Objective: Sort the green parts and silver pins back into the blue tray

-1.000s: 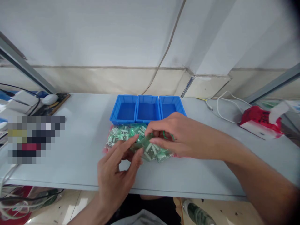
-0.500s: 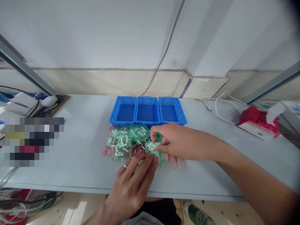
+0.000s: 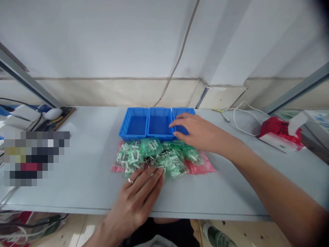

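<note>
We rest our left hand (image 3: 138,193) at six o'clock of the heap of green-tinted clear bags (image 3: 174,163), its fingers lightly bent, close together and touching the near bags; we cannot tell whether they grip anything. Our right hand (image 3: 196,132) is over the right-hand bin of three blue bins (image 3: 160,132), its fingers open, thumb and forefinger apart, with no visible object between them. The bins stand side by side at twelve o'clock of the heap. Small white pieces show inside the green-tinted clear bags, which lie on pink bags (image 3: 205,166) spread on the table (image 3: 87,171); the pink shows most at four o'clock. Around the heap, a white mouse (image 3: 53,114) sits at ten o'clock, and a red-and-white tissue pack (image 3: 279,133) with a white cable (image 3: 238,123) beside it at two o'clock
</note>
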### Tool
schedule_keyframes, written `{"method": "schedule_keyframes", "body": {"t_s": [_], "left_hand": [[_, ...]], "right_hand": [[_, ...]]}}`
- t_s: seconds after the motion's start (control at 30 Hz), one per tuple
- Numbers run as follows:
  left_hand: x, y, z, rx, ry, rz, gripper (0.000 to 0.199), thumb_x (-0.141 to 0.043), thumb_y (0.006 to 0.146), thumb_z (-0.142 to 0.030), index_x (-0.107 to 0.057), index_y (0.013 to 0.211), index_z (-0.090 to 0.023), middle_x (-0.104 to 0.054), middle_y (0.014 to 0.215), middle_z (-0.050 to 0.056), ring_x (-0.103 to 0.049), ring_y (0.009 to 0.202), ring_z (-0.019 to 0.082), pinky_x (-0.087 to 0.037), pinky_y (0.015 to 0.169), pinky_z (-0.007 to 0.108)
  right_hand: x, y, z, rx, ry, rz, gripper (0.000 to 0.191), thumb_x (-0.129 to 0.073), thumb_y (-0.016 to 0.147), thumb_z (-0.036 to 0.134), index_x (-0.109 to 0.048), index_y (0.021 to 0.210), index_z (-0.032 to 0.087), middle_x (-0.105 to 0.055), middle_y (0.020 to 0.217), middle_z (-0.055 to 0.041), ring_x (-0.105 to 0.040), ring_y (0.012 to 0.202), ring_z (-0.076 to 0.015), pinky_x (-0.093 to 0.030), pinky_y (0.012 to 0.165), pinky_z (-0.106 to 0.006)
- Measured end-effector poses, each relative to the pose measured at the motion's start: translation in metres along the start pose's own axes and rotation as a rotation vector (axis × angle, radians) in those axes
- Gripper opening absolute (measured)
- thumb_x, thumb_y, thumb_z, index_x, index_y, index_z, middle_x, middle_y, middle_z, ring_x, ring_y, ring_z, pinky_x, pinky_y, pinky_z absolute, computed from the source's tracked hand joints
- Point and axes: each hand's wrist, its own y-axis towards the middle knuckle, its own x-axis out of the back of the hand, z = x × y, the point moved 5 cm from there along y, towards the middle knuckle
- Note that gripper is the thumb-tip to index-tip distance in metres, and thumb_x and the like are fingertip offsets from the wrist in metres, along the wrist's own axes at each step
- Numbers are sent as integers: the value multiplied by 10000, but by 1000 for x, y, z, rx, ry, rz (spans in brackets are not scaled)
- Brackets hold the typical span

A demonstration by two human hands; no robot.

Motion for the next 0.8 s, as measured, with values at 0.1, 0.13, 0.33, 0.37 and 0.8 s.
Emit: {"method": "schedule_keyframes", "body": {"t_s": [0.1, 0.13, 0.33, 0.37, 0.8], "left_hand": [[4, 5, 7, -45, -65, 2, 366, -384, 1066, -59, -679, 1275, -4, -702, 1351, 160, -583, 1357, 302, -481, 1114, 451], [5, 6, 10, -50, -88, 0, 361, -386, 1067, -62, -675, 1276, -1, -703, 1345, 162, -575, 1372, 298, -494, 1119, 445], [1, 9, 19, -25, 4, 7, 309, -487, 1026, -51, -688, 1257, -9, -727, 1295, 157, -566, 1345, 354, -538, 1038, 496], [-1, 8, 19, 3, 55, 7, 313, -510, 1010, -43, -693, 1264, -24, -725, 1310, 144, -574, 1315, 364, -529, 1015, 505], [19, 16, 27, 140, 38, -126, 348, -735, 907, -144, -721, 1253, -111, -745, 1261, 128, -636, 1193, 345, -537, 938, 493]], "right_hand": [[-7, 1, -1, 33, 30, 14, 349, -558, 1017, 314, -722, 1318, 244, -710, 1318, -111, -647, 1230, -315, -497, 1051, -467], [-8, 2, 0, 35, 36, 18, 352, -551, 1021, 318, -723, 1318, 240, -707, 1332, -111, -646, 1238, -319, -497, 1061, -474], [-15, 2, -1, 17, 45, 45, 345, -555, 1023, 324, -731, 1311, 251, -682, 1400, -111, -633, 1285, -342, -515, 1064, -511], [-16, 3, -1, 20, 37, 51, 344, -555, 1023, 317, -732, 1311, 251, -689, 1392, -110, -634, 1286, -344, -513, 1070, -520], [-23, 5, 1, 27, 55, -4, 170, -660, 970, 182, -822, 1022, 187, -800, 1037, -95, -760, 973, -266, -560, 803, -347]]}}
